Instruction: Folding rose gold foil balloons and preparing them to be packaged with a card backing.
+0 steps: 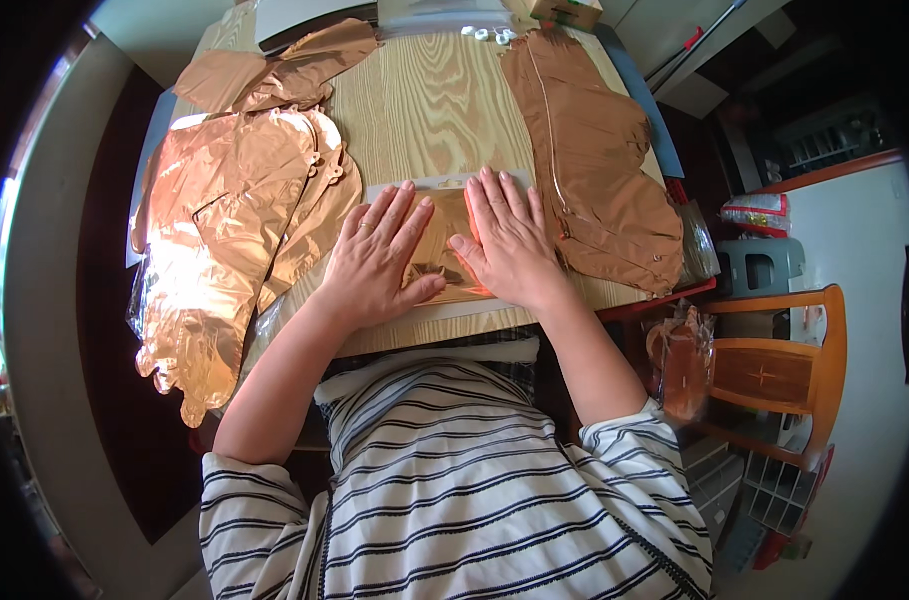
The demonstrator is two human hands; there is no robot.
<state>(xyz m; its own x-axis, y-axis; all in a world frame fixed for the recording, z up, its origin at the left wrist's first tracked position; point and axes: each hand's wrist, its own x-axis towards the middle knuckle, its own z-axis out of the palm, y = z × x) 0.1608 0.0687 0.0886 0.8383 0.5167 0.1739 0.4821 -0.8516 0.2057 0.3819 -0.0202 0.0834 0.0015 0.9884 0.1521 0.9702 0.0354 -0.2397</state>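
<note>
A folded sheet of shiny copper-gold foil [438, 228] lies at the table's near edge, on or in a pale plastic bag [449, 182] whose upper strip shows beyond it. My left hand [379, 250] presses flat on its left part, fingers stretched out, a ring on one finger. On its right part, my right hand [509, 245] also rests flat with the fingers spread. Left of my hands is a pile of flattened copper foil balloons [229, 200] with small tabs, partly hanging over the edge. To the right lie matte brown flattened foil pieces [599, 165] with a thin white cord.
The wood-grain table [424, 95] shows between the piles. Small white rolls [484, 36] and a cardboard box [566, 12] sit at its far side. A wooden chair [774, 370] holding a clear bag [682, 360] of copper-coloured pieces stands right, near a grey stool [764, 265].
</note>
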